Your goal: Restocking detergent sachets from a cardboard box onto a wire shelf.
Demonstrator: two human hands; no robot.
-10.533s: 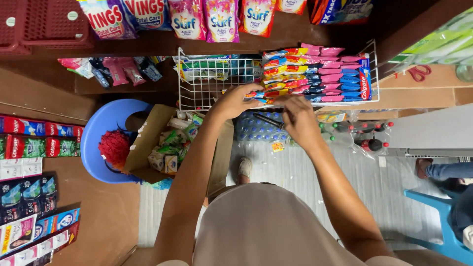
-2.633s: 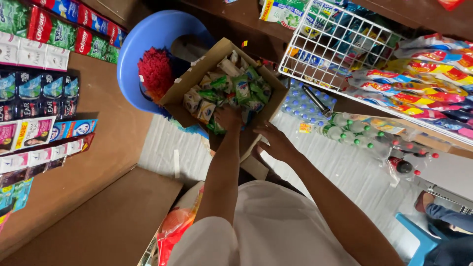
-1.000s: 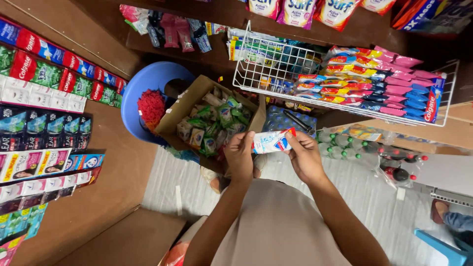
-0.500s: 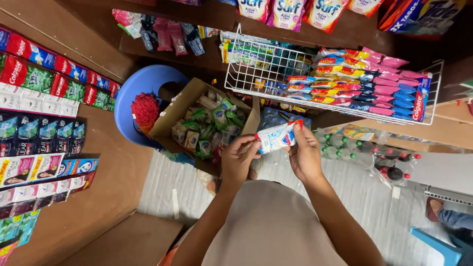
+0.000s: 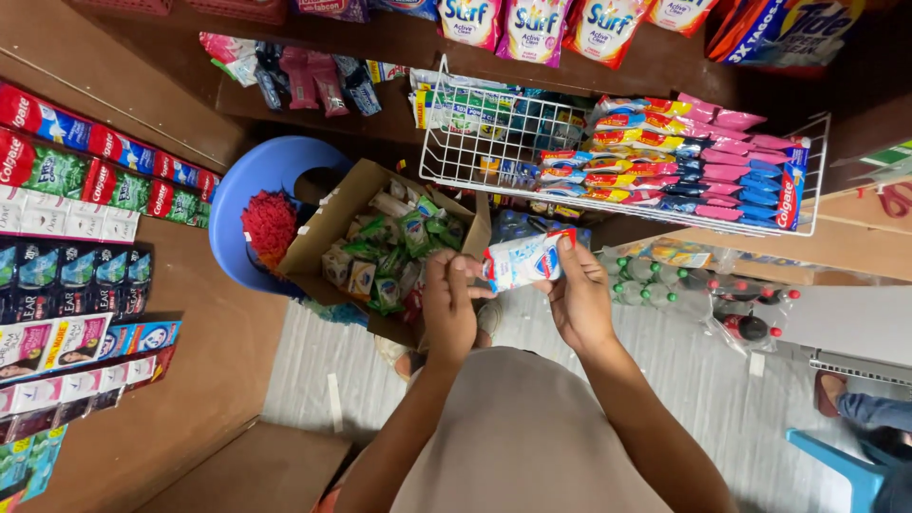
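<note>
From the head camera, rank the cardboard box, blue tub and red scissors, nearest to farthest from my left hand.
1. Cardboard box, just beyond and left of the left hand.
2. Blue tub, behind the box, farther left.
3. Red scissors, far right on the shelf.

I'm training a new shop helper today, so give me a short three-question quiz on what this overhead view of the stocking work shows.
1. True or false: both hands hold the white, blue and red sachet strip.
2. Which container sits directly left of the left hand?
A. the white wire basket
B. the open brown cardboard box of small packets
C. a glass jar
3. Fill in: the cardboard box rests partly on a round ____ plastic tub.

Key:
1. True; the right hand grips its right end, the left hand its left end.
2. B
3. blue
</note>
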